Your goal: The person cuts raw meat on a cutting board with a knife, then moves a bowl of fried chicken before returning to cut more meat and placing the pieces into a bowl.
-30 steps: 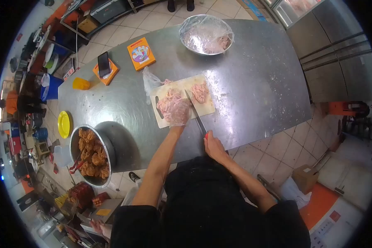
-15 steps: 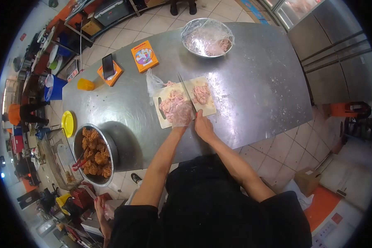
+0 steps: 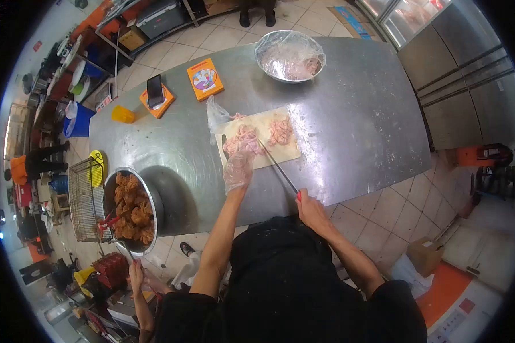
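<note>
My left hand [image 3: 238,170], in a clear plastic glove, is at the near left edge of the white cutting board [image 3: 283,152]. Its fingers curl against a pile of pale pink raw meat [image 3: 244,139]; the glove blurs them. My right hand [image 3: 313,212] grips the red handle of a long knife [image 3: 281,170] just off the table's near edge. The blade slants up and left over the board, its tip by the pile. A smaller heap of chopped meat [image 3: 279,132] sits on the board's right side. A clear plastic bag [image 3: 216,116] lies at the far left corner.
A film-covered metal bowl [image 3: 290,55] stands at the back. Orange boxes [image 3: 205,79], a phone [image 3: 154,91] and a yellow cup [image 3: 122,115] are left. A bowl of fried chicken [image 3: 158,200] stands near left, beside a wire basket [image 3: 86,200] and another person's hand [image 3: 136,275].
My right hand has drawn the knife back toward me, and its blade now slants lower. My gloved left hand has slid nearer. The wire basket has come up beside the fried chicken bowl.
</note>
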Demonstrator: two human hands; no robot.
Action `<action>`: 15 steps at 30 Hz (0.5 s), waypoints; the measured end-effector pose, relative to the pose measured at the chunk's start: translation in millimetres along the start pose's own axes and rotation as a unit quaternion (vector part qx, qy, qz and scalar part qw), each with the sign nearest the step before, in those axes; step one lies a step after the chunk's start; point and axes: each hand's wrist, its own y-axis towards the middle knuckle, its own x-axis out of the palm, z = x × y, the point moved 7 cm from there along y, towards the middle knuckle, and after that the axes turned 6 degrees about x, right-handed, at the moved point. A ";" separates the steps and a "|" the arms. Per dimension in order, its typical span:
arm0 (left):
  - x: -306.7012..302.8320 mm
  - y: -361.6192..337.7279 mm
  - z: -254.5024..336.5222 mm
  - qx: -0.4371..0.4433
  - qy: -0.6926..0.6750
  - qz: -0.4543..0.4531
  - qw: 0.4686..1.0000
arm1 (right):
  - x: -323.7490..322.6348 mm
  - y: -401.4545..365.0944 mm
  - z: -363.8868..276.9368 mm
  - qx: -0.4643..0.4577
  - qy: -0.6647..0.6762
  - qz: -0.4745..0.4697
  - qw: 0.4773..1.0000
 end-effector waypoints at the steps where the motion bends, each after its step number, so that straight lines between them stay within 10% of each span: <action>1: -0.8 3.6 -0.1 0.001 0.001 0.001 1.000 | 3.3 -3.4 5.8 -0.001 0.000 0.004 1.000; 15: 110.7 14.6 15.9 0.099 0.166 -0.153 0.969 | -8.3 62.3 -2.4 0.031 -0.035 0.071 0.996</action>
